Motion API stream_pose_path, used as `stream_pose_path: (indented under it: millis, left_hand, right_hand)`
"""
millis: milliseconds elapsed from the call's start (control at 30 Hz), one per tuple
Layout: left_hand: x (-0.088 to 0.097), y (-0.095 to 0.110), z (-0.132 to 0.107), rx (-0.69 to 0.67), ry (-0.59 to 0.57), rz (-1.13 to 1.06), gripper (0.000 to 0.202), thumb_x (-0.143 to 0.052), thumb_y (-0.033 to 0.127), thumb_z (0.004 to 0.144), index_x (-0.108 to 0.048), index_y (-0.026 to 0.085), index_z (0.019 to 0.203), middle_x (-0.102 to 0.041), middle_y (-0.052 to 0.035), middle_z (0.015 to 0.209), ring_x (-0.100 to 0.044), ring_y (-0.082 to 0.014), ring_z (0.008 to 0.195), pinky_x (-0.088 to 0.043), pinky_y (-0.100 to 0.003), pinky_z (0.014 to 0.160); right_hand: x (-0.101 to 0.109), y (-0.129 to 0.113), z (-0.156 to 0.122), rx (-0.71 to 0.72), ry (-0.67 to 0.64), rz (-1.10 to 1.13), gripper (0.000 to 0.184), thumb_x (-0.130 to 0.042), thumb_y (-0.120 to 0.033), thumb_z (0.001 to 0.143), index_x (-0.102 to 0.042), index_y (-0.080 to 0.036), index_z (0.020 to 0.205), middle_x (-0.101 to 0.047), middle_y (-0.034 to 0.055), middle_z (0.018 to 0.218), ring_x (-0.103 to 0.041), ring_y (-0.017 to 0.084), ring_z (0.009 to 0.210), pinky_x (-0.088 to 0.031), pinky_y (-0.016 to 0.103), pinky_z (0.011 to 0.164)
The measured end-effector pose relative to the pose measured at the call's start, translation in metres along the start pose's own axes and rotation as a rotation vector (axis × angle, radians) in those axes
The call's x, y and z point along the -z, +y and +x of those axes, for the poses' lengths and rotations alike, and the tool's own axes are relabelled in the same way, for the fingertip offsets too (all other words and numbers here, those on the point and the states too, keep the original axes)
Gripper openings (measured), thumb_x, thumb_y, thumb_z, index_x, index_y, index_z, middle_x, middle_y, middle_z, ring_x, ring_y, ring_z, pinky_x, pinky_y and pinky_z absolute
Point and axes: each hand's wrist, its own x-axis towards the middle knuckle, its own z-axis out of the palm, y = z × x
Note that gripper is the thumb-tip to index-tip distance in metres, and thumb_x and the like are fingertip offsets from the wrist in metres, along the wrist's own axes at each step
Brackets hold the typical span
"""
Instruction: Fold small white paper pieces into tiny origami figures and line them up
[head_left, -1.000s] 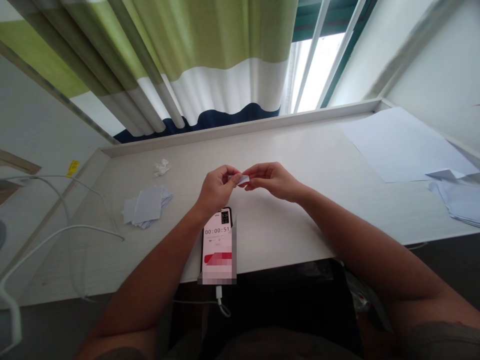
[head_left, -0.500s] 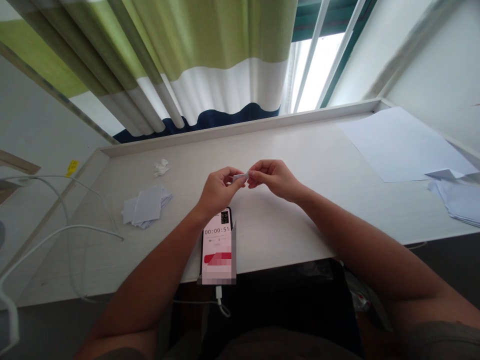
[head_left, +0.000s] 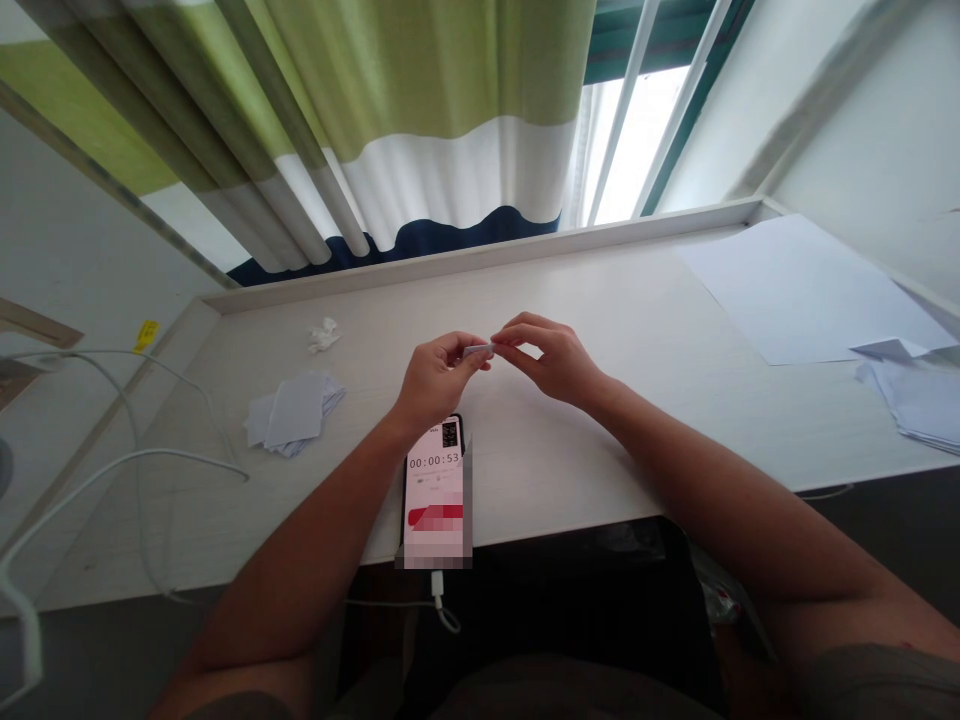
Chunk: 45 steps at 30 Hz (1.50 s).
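Our left grip (head_left: pixel 439 378) is clamped on a small folded piece of white paper (head_left: pixel 478 350), and our right grip (head_left: pixel 541 358) closes on its other end, the fingertips pressed together at the edge. We hold the paper in the air between our two hands, above the counter (head_left: pixel 600 300) and just beyond a phone (head_left: pixel 433 490) lying face up. The phone's timer reads 00:00:53, part of its screen is blurred, and a white charging cable (head_left: pixel 439 590) leaves its lower end. Toward our left lie a pile of paper squares (head_left: pixel 295 412) and a crumpled tissue (head_left: pixel 323 335). Toward our right, a large white sheet (head_left: pixel 795 290) lies with a folded paper piece (head_left: pixel 892 347) at its corner, just above a loose paper stack (head_left: pixel 911 405).
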Motion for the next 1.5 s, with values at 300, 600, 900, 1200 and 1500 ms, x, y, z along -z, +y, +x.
stream_pose_path:
  millis: [300,600,900,1200,1500]
  left_hand:
    - [-0.001,0.002,-0.002,-0.114,0.016,0.213,0.021,-0.080,0.043,0.094,-0.082,0.022,0.097,-0.083,-0.0060,0.092,-0.077,-0.0225,0.088,-0.062,-0.037,0.087]
    - [0.002,-0.006,0.001,-0.058,0.074,-0.021,0.040,-0.090,0.043,0.086,-0.073,0.021,0.115,-0.083,-0.0080,0.104,-0.081,-0.0220,0.093,-0.064,-0.036,0.087]
    - [-0.004,-0.001,-0.002,-0.053,0.080,-0.061,0.038,-0.092,0.043,0.085,-0.064,0.021,0.099,-0.082,-0.0030,0.084,-0.082,-0.0204,0.080,-0.063,-0.032,0.078]
    - [-0.004,0.002,-0.004,-0.024,0.072,-0.071,0.051,-0.093,0.037,0.085,-0.063,0.023,0.124,-0.085,-0.0026,0.095,-0.082,-0.0186,0.087,-0.063,-0.034,0.087]
    - [-0.003,0.001,0.001,0.006,0.078,-0.188,0.049,-0.094,0.043,0.083,-0.063,0.021,0.114,-0.083,-0.0030,0.088,-0.083,-0.0208,0.085,-0.064,-0.033,0.080]
  right_hand:
    - [-0.001,0.004,-0.002,-0.053,-0.120,-0.074,0.031,-0.061,-0.050,0.108,-0.067,-0.023,0.094,-0.073,0.0095,0.099,-0.066,0.025,0.088,-0.053,0.041,0.083]
    - [-0.001,0.006,0.001,-0.133,0.020,0.038,0.027,-0.058,-0.046,0.108,-0.056,-0.025,0.091,-0.073,0.0059,0.089,-0.069,0.023,0.084,-0.055,0.039,0.079]
    - [-0.002,0.003,0.000,-0.090,-0.001,0.146,0.037,-0.070,-0.059,0.101,-0.067,-0.022,0.096,-0.079,0.0067,0.095,-0.074,0.022,0.088,-0.064,0.044,0.086]
    - [-0.006,0.003,0.000,-0.166,0.078,0.289,0.044,-0.082,-0.063,0.091,-0.074,-0.020,0.090,-0.081,0.0055,0.083,-0.076,0.020,0.072,-0.064,0.039,0.072]
    - [-0.009,0.005,0.000,-0.200,0.098,0.404,0.043,-0.084,-0.061,0.090,-0.076,-0.019,0.091,-0.084,0.0065,0.084,-0.081,0.022,0.078,-0.066,0.040,0.076]
